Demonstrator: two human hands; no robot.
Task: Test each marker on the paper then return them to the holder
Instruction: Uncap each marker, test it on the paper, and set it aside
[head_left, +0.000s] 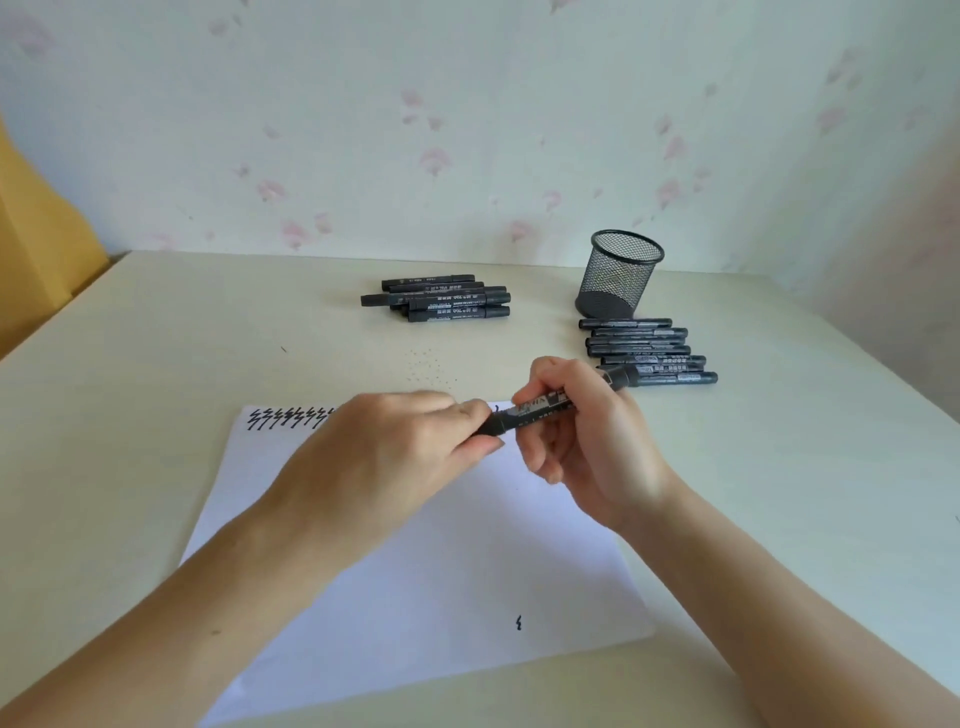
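Both hands, left hand (410, 447) and right hand (582, 436), clamp 1 marker (524, 415) over the paper (415, 597); squiggles (291, 418) show many tested, yet the holder (618, 275) looks empty, 2 piles unreturned

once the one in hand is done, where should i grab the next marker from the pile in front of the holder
Take the nearest marker of the right pile by the middle of its barrel, coming from above with the right hand. It lies flat, its near side is free, and the fingers can pinch across its narrow width.
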